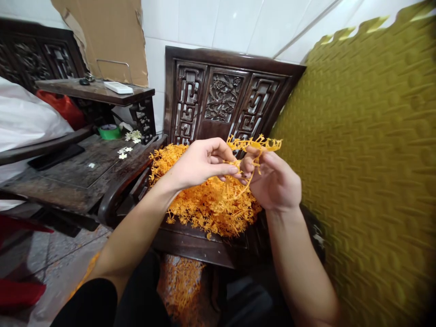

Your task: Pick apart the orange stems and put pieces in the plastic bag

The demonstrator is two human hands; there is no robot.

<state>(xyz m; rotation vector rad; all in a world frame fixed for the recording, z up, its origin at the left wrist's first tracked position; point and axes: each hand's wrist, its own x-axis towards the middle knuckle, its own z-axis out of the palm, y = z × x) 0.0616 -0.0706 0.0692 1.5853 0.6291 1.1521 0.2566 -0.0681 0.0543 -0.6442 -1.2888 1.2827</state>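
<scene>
Here's the orange plastic sprig (255, 145), thin and branchy, held up in front of the carved chair back (218, 97) and just above the heap it seems to belong with. Both hands are on it, close together and nearly touching: the left hand (200, 162) has thumb and forefinger pinched on a stem at the sprig's lower part, the right hand (274, 181) is curled around the other side with fingers closed on the same piece. Risk from here, as I read it: those stems look flimsy, and 2 hands pulling against each other could snap a branch rather than part it cleanly; a strand hanging down toward the pile could also snag and drag more pieces off the seat. Directly below sits the pile of orange sprigs (207, 204), loose on the wooden chair seat (190, 243), no bin or tray around it, its edge close to the seat's front, so a tug could spill some. More orange bits (182, 281) already lie on the floor under the chair. For containers, I see none holding the sprigs; to the left a low table (78, 175) carries small white flowers (133, 136) and a green tape roll (109, 131), and a yellow foam mat (368, 159) leans on the right.
</scene>
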